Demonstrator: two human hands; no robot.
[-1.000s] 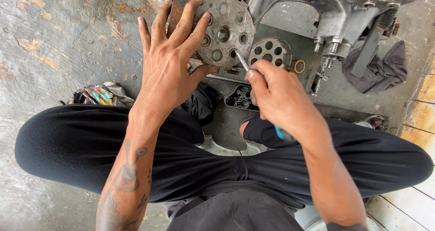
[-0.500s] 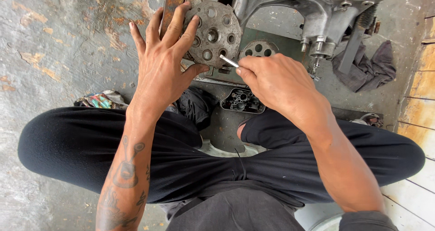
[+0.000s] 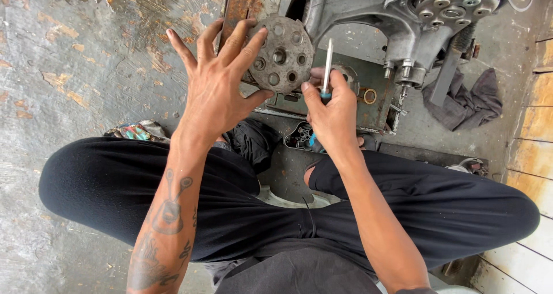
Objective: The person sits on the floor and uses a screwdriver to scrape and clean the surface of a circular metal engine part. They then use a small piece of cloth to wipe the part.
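My left hand (image 3: 218,86) holds a round grey metal disc with several holes (image 3: 282,55), fingers spread over its left side and thumb under it. My right hand (image 3: 330,110) grips a screwdriver with a blue handle; its thin metal shaft (image 3: 328,64) points up, just to the right of the disc. Both hands hover above a green metal tray (image 3: 377,113). My crossed legs in black trousers (image 3: 230,202) fill the lower part of the view.
A grey engine casing (image 3: 415,23) stands behind the tray. A second perforated disc (image 3: 349,75) and a brass ring (image 3: 370,96) lie in the tray. A dark rag (image 3: 469,101) lies at right, a coloured cloth (image 3: 135,131) at left. The concrete floor (image 3: 75,69) is worn.
My right hand has turned the screwdriver from pointing left at the disc to pointing straight up. The disc and my left hand have stayed about where they were.
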